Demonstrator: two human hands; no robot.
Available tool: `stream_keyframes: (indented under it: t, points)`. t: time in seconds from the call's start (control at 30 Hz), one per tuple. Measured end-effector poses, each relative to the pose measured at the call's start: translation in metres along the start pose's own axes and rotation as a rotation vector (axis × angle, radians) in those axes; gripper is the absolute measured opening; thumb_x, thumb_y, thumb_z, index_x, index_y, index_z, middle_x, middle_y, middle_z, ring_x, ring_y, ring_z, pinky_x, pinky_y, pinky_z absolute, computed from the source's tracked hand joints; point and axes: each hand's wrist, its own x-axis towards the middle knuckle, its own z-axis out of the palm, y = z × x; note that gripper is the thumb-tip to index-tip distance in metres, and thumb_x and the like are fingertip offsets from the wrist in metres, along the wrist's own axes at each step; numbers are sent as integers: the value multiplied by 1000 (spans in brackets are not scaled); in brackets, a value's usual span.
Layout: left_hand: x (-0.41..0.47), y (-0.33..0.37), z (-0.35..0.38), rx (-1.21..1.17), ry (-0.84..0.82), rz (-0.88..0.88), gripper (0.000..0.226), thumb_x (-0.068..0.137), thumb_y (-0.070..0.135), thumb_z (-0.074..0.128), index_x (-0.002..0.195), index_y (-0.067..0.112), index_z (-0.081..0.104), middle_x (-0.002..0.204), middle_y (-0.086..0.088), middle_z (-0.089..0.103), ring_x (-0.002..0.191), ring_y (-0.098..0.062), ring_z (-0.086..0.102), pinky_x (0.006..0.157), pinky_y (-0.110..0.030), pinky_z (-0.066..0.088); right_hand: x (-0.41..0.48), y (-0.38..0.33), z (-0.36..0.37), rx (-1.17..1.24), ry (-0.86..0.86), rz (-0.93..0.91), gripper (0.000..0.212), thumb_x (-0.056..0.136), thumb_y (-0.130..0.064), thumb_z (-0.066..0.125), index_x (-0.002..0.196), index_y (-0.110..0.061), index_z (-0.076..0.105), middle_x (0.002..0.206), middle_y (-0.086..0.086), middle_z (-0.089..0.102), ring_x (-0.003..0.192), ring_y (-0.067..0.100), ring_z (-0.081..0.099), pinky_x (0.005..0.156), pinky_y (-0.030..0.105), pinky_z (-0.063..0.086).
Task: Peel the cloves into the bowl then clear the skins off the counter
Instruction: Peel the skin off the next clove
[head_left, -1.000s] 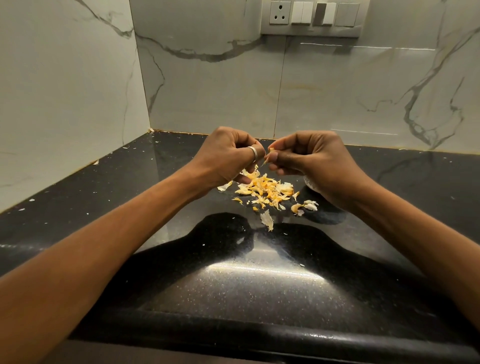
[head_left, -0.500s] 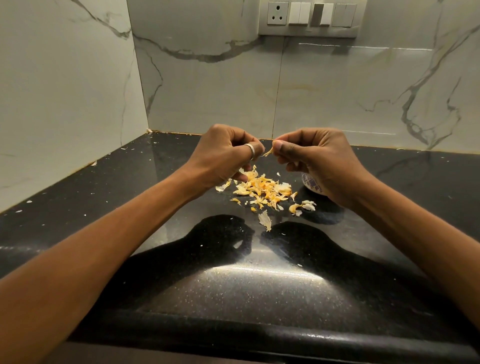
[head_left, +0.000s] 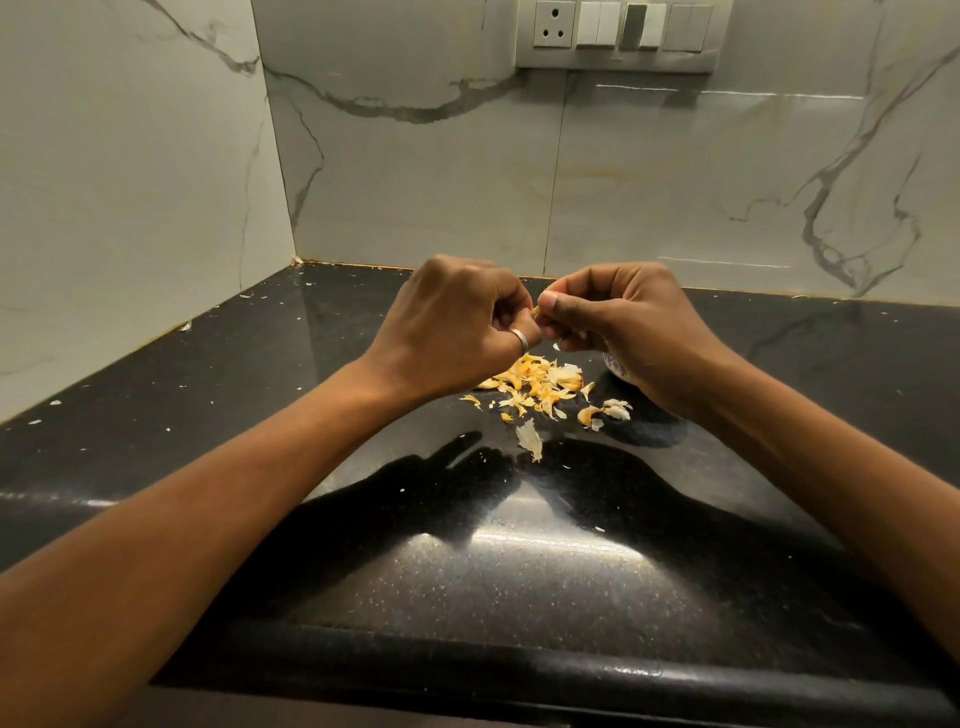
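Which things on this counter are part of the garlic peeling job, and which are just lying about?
Part of the job:
- left hand and right hand, both pinching the garlic clove
- pile of skins on the black counter
- bowl, mostly hidden behind the right hand

Just there:
- socket and switch panel on the wall
- ring on the left hand

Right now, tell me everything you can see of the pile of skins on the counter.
The skins are thin papery flakes, yellow-orange and whitish, curled and torn. They lie in a loose heap on the black counter, its far edge hidden behind the left hand. Strays lie nearer: one larger pale flake, and a small cluster to the right.
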Motion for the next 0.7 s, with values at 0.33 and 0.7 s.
stream_keyframes:
  t: [0.33, 0.7]
  points:
    - [2, 4, -4, -552, -116, -505, 13, 91, 10, 69, 79, 4, 73, 76, -18, 70, 59, -19, 67, 58, -33, 60, 1, 2, -3, 9, -85, -11, 12, 95, -5, 60, 103, -2, 67, 88, 9, 70, 79, 13, 66, 70, 21, 54]
    - [4, 0, -3, -484, -127, -467, 10, 91, 12, 70, 88, 4, 75, 76, -9, 72, 64, -20, 70, 60, -38, 62, 1, 1, -4, 52, -29, 11, 12, 93, -8, 64, 101, -1, 69, 87, 12, 71, 76, 16, 66, 69, 23, 56]
